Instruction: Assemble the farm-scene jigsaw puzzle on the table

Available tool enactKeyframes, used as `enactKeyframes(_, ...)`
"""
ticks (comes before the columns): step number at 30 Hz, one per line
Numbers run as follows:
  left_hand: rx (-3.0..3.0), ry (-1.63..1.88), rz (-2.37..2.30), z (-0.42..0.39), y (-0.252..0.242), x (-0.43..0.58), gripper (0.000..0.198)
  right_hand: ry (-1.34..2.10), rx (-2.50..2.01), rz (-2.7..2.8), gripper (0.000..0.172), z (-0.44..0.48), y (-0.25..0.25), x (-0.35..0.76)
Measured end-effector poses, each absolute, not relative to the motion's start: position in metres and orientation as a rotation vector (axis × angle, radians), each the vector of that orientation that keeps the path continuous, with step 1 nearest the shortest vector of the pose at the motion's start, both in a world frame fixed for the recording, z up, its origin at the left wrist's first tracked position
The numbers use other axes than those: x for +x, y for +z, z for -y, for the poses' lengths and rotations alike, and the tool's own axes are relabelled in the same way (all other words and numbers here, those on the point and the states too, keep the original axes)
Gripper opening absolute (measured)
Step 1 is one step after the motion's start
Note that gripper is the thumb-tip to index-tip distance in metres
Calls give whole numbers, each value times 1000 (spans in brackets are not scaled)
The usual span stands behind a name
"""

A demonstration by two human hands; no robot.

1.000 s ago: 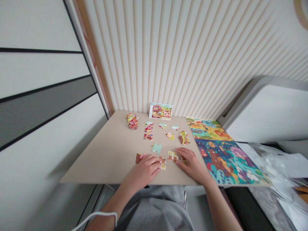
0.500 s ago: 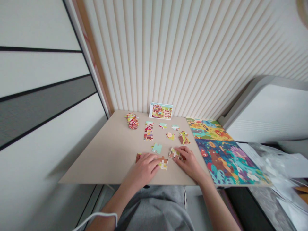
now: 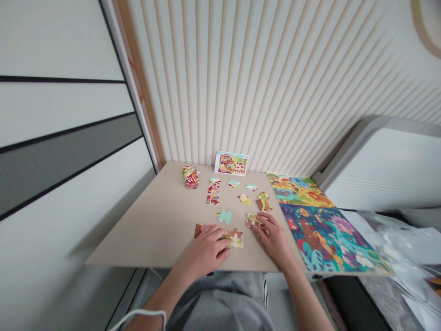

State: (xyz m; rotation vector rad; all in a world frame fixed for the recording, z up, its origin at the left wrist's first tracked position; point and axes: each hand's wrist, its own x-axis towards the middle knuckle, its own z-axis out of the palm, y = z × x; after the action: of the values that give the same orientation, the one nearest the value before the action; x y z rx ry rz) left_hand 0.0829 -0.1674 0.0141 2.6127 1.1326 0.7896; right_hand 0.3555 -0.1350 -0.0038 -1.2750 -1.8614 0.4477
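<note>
Near the table's front edge, my left hand (image 3: pixel 208 244) is closed over a row of joined puzzle pieces (image 3: pixel 236 238), fingers pressed on them. Brown, white and yellow-green parts show at its right, and a brown end shows at its left; the middle is covered. My right hand (image 3: pixel 274 235) pinches another brown, white and green puzzle piece (image 3: pixel 252 220) against the tabletop, its right part hidden under the fingers. A gap separates the two. Just beyond them lies a pale turquoise puzzle piece (image 3: pixel 225 216).
A reference picture card (image 3: pixel 234 163) leans on the ribbed wall. Farther back lie a heap of pieces (image 3: pixel 190 177), a joined barn strip (image 3: pixel 213 191), loose pieces (image 3: pixel 244 199) and a giraffe section (image 3: pixel 263 202). Finished puzzles (image 3: pixel 329 236) cover the table's right side.
The view has tilted slightly, so everything sits lower. My right hand and its piece have shifted a little to the right. My left hand stays on the joined pieces, which moved slightly right.
</note>
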Motion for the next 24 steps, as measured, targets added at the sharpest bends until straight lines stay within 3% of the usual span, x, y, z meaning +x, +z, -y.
enactKeyframes(10,2593,871,-1192,165,5,83,11,488,-1278,2048,34,146,9,350)
enactKeyframes(15,2580,844,-1231,165,3,83,9,425,-1278,2152,25,144,9,348)
enactKeyframes(24,2624,880,-1281,168,7,80,11,163,-1416,2061,31,148,4,361)
